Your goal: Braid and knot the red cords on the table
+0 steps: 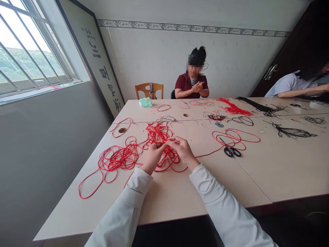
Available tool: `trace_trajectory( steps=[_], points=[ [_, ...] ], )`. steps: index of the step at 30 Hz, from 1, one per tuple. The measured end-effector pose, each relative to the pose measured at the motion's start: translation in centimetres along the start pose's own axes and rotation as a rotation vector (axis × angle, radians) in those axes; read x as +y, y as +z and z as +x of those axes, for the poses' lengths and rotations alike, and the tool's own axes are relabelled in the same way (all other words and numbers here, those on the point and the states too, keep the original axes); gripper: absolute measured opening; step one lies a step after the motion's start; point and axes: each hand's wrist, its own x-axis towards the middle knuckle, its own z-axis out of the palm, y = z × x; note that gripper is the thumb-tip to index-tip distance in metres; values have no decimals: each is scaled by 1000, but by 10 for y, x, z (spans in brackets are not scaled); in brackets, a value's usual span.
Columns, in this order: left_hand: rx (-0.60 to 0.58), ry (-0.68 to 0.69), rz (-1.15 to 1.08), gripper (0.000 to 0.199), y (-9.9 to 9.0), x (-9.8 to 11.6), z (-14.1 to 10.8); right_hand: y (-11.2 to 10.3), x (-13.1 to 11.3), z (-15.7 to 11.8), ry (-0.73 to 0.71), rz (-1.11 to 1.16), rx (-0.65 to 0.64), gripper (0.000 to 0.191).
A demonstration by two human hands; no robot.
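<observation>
My left hand (153, 157) and my right hand (183, 150) meet above the table, thumbs and forefingers pinched close together. Red cord runs to both hands, and the short piece between the fingertips is mostly hidden. Just beyond and beneath them lies a heap of knotted red cord (157, 132), with more braided loops hanging below the fingers. To the left of my left hand spreads a loose tangle of smooth red cord (119, 158). One red strand trails rightward past my right wrist to a loose coil of red cord (240, 140).
Black-handled scissors (232, 151) lie on the table (180, 202), right of my hands. Farther right are a black cord bundle (293, 131) and a red bundle (235, 108). A green packet (145, 102) sits at the far edge. Two people sit beyond the table.
</observation>
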Motion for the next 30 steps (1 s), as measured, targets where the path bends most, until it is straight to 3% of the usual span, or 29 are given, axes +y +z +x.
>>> trace_trajectory(
  steps=[6,9,12,15,22,26,30],
  points=[
    [57,-22,-5,46,-3,-10,3,-3,-4,1,143,252,-45,31],
    [-7,-41,9,47,-3,-11,4,-6,-3,3,131,328,-9,33],
    [-112,-27,20,45,-1,-10,3,-10,-1,7,116,351,92,36],
    [-146,-2,75,45,1,-11,2,-15,0,10,84,363,207,36],
    [-62,276,512,27,-1,-9,2,-21,-1,12,26,267,450,31],
    [-106,275,549,22,1,-7,0,-17,-1,10,31,230,352,32],
    [-130,122,306,29,5,-16,2,-9,0,6,82,270,263,33]
  ],
)
